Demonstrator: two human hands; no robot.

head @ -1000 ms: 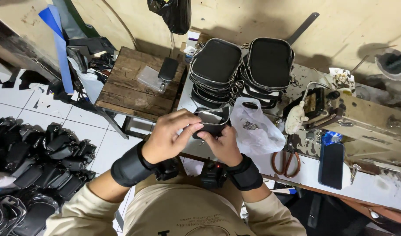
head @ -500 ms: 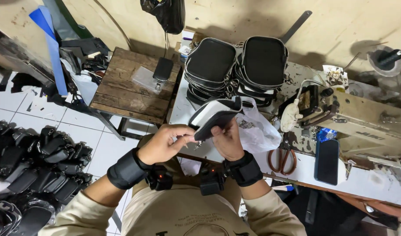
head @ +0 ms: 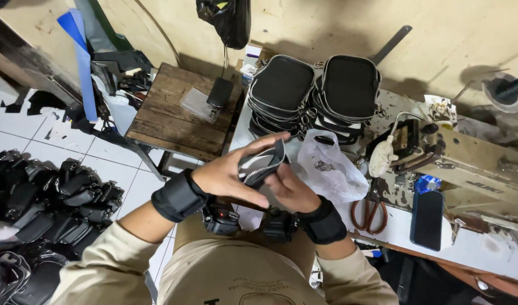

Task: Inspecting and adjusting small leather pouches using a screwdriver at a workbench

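Note:
Both my hands hold one small black zippered pouch (head: 263, 162) in front of my chest, over the near edge of the work table. My left hand (head: 232, 175) wraps around its left side, fingers curled over the zipper edge. From below and to the right, my right hand (head: 292, 189) grips it. The pouch is squeezed flat between my palms, its silver zipper showing along the top. Black bands sit on both wrists. Two stacks of finished black pouches (head: 281, 90) (head: 349, 87) stand on the table just beyond my hands.
A white plastic bag (head: 332, 169) lies right of my hands, then orange-handled scissors (head: 372, 212), a dark phone (head: 427, 219) and a sewing machine (head: 468, 164). A wooden side table (head: 174, 118) stands at left. Black pouch parts (head: 50, 209) are heaped on the tiled floor.
The pouch has come down from a raised, opened position and is now pressed flat between both palms. My left hand has closed over it.

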